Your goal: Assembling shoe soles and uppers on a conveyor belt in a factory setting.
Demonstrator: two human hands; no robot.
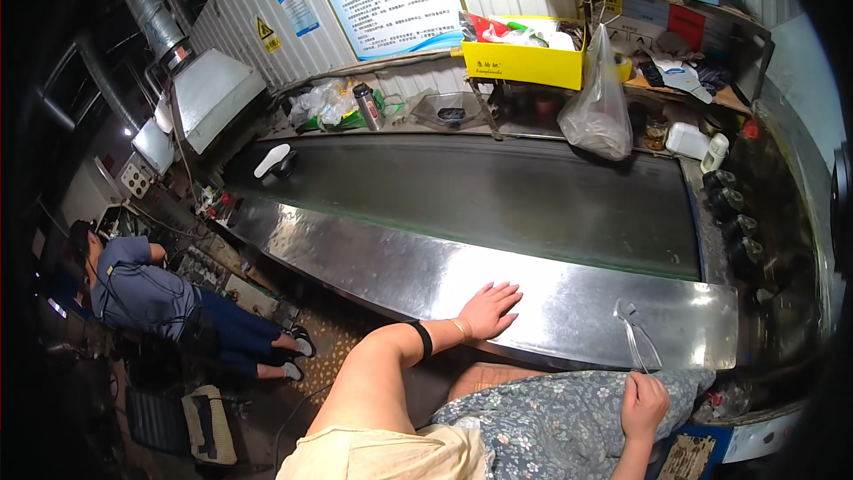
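Observation:
My left hand lies palm down on the shiny metal ledge, fingers stretched out and holding nothing. My right hand is closed, above my flowered apron. A slim, silvery metal tool with a hooked head rises from the right fingers over the ledge; its exact kind is unclear. Beyond the ledge runs a wide dark belt. At its far left lies a white sole-shaped piece with a black part next to it.
A yellow box and a hanging plastic bag are at the back right. A dark bottle stands behind the belt. Several dark knobs line the right side. Another person is at machinery on the left, near a stool.

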